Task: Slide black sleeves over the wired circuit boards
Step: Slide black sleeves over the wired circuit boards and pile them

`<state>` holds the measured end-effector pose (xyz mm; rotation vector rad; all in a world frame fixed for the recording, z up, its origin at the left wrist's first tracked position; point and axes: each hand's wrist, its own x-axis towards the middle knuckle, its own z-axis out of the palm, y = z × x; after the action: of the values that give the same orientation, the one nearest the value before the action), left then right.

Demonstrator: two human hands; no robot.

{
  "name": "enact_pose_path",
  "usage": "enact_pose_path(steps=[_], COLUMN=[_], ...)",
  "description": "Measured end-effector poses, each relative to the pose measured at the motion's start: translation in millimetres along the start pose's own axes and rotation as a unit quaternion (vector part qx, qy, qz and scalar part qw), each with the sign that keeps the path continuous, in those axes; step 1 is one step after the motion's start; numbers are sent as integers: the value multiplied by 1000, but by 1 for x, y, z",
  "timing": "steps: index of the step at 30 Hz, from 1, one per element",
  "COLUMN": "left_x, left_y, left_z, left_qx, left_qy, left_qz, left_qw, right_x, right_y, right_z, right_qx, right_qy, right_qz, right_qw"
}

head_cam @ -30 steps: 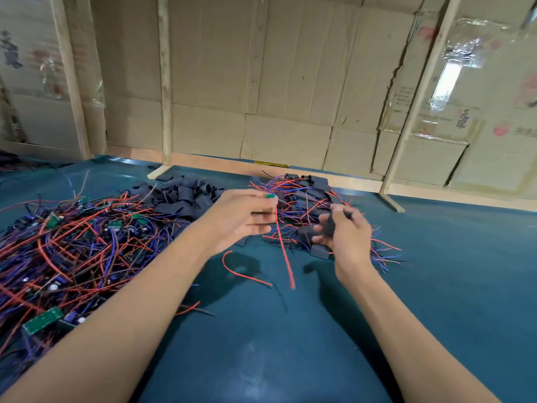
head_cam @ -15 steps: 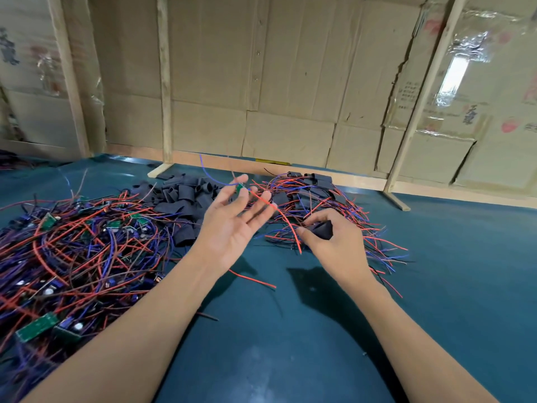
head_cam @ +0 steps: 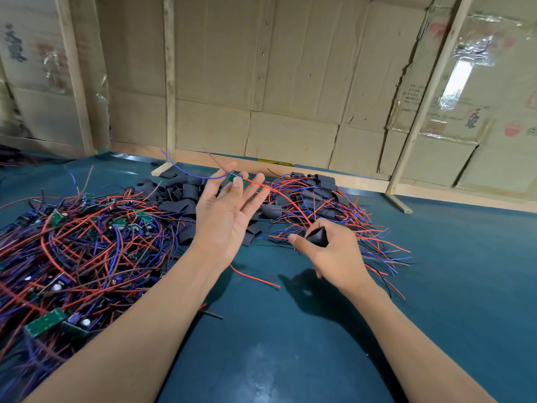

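Observation:
My left hand (head_cam: 225, 219) is raised palm-up with the fingers spread, and it pinches a small green circuit board (head_cam: 232, 177) at its fingertips. A blue wire trails off the board to the left. A red wire (head_cam: 290, 200) runs from the board down to the right into a black sleeve (head_cam: 318, 237). My right hand (head_cam: 337, 257) grips that sleeve just above the green table. The sleeve sits on the red wire, well apart from the board.
A big tangle of unsleeved wired boards (head_cam: 87, 242) fills the left of the table (head_cam: 290, 359). Loose black sleeves (head_cam: 186, 193) are heaped behind my left hand. Sleeved boards with wires (head_cam: 325, 199) lie behind my right hand. Cardboard walls and wooden posts (head_cam: 421, 112) close the back.
My left hand has risen and spread its fingers, lifting the board higher. My right hand has dropped toward the table with the sleeve, and the red wire now stretches between them.

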<state>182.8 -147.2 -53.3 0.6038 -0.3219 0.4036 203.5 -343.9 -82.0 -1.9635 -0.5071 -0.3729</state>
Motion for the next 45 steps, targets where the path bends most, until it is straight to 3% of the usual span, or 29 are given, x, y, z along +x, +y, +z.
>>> enact_pose_path(steps=[27, 32, 38, 45], left_x=[-6, -12, -22, -31], left_y=[-7, -10, -20, -37], left_z=[6, 8, 9, 11], left_qx=[58, 148, 316, 386], left_qy=[-10, -60, -110, -120], left_qz=[1, -9, -34, -49], left_qw=[998, 987, 942, 913], right_x=[1, 4, 7, 5], right_y=[-3, -3, 0, -3], right_z=[3, 2, -2, -5], right_qx=[33, -21, -144, -134], right_qy=[3, 23, 42, 37], right_qz=[28, 25, 4, -52], right_qw=[999, 999, 989, 989])
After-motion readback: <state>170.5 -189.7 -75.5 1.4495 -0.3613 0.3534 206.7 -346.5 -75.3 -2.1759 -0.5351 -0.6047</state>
